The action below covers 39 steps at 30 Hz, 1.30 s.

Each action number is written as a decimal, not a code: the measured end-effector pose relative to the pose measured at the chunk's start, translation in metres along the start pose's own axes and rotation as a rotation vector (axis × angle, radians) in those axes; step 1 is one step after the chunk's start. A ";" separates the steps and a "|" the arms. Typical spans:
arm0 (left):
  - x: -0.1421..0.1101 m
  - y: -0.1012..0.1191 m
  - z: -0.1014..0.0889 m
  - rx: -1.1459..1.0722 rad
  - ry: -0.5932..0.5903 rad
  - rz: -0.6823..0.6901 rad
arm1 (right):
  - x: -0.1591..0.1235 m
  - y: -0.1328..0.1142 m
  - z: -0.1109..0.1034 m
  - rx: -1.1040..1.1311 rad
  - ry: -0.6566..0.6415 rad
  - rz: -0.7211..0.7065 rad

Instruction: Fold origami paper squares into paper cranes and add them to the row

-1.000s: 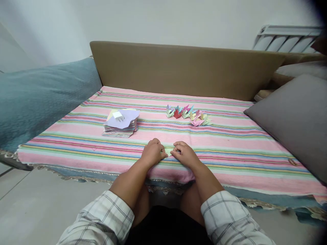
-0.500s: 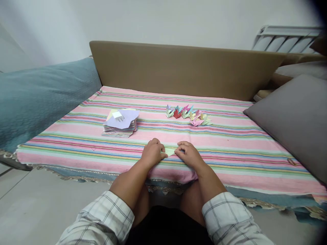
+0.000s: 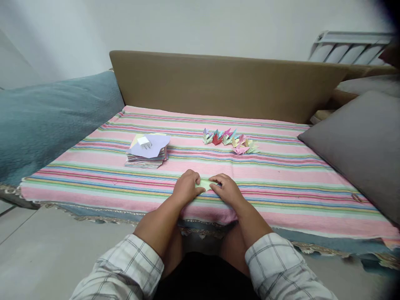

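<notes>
A small piece of pale green paper [image 3: 204,184] lies on the striped cloth between my hands. My left hand [image 3: 186,186] is closed on its left side, thumb toward the near edge and fingers curled above. From the other side my right hand [image 3: 227,188] grips the paper's right end, thumb and fingertips bent around it. Both hands hide parts of the paper, so its folds are hard to make out.
Behind my left hand is a stack of paper sheets [image 3: 146,160] with a lilac sheet [image 3: 158,143] and a white plug adapter [image 3: 144,142] on top. Several folded paper cranes [image 3: 226,139] stand farther back. A grey cushion [image 3: 359,154] is at right, a blue-covered armrest [image 3: 59,121] at left.
My right hand has shifted a little to the left, closer to my left hand, and less of the green paper shows. My left hand stays in place.
</notes>
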<state>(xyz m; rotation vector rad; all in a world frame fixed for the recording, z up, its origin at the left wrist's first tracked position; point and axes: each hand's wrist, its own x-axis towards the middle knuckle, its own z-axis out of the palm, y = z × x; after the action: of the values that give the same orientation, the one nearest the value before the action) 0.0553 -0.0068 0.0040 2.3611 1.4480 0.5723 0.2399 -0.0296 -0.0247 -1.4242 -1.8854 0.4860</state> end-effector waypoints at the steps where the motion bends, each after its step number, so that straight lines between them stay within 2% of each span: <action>1: 0.000 0.000 0.000 -0.007 0.016 -0.012 | 0.000 0.000 0.000 -0.005 0.001 -0.004; 6: 0.002 -0.002 0.003 -0.062 0.038 0.013 | 0.000 0.002 0.001 -0.003 0.014 -0.001; 18: 0.002 -0.003 0.000 0.060 0.042 0.002 | 0.001 -0.002 0.004 -0.011 0.075 0.064; 24: 0.002 -0.013 0.000 0.072 -0.010 0.095 | 0.000 0.001 0.004 -0.013 0.057 0.020; 39: 0.002 -0.028 -0.009 0.092 -0.075 0.299 | -0.003 0.004 0.005 -0.233 -0.026 -0.013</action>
<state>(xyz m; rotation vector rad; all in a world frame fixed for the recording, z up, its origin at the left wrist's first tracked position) 0.0305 0.0079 -0.0006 2.6631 1.1194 0.4912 0.2390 -0.0303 -0.0320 -1.5586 -2.0233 0.2864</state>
